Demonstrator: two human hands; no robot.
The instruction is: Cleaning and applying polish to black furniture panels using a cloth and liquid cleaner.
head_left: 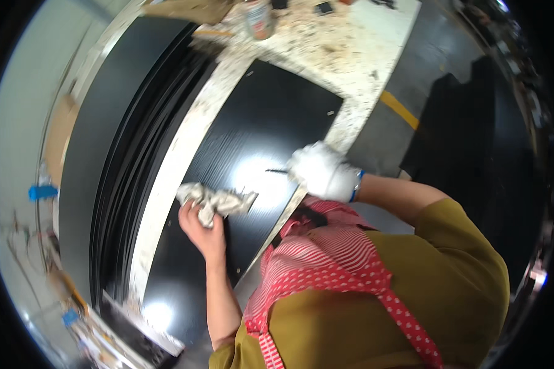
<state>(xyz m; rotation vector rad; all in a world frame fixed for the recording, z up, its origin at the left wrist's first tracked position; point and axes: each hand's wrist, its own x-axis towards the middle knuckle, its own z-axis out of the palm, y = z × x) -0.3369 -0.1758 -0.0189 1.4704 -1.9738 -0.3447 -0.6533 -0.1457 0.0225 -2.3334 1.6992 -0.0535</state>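
Note:
A long glossy black panel (274,107) lies on the worktable in front of me. My left hand (204,237), bare, is closed on a crumpled off-white rag (218,200) that rests on the panel's surface. A white knitted glove covers my right hand (321,171), which is over the panel's right edge with its fingers curled. From them a thin dark stick-like tool (276,171) points left across the panel; its exact kind is too small to make out. Bright glare covers the panel between both hands.
To the left stands a stack of long black boards (120,135). A spray can (258,19) stands at the far end of the stained worktable (345,46). More black panels (468,135) are on the right, past a yellow floor line (400,109).

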